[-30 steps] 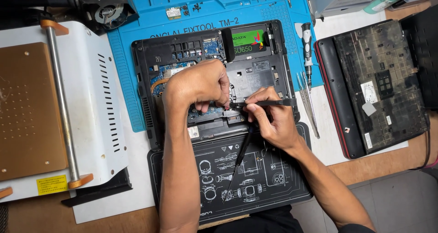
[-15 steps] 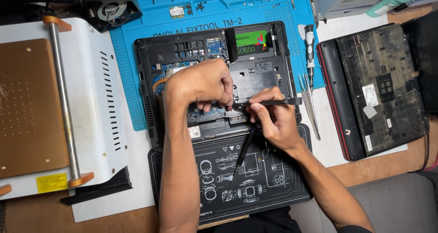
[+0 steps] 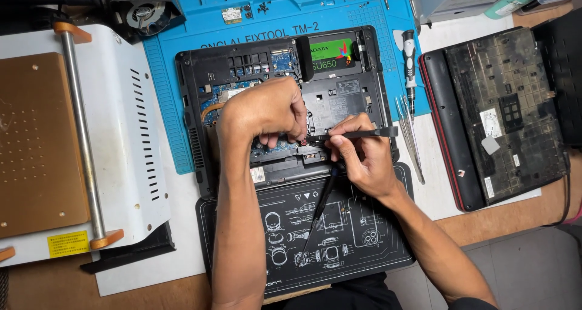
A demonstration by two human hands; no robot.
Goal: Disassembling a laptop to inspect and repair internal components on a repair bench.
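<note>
laptop chassis lies opened on blue mat. left hand pinches down at board centre, closed on something hidden. right hand grips black spudger, tip beside left fingers. spudger looks light, stiff; hold mid-shaft. board likely fragile.

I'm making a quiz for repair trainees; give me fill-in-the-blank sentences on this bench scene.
1. The opened black laptop base lies on a ____ silicone work mat.
2. The right hand holds a thin black ____.
3. The left hand rests ____ the laptop base.
4. The silver-handled screwdriver lies to the base's ____.

Missing: blue; pry tool; on; right
</note>
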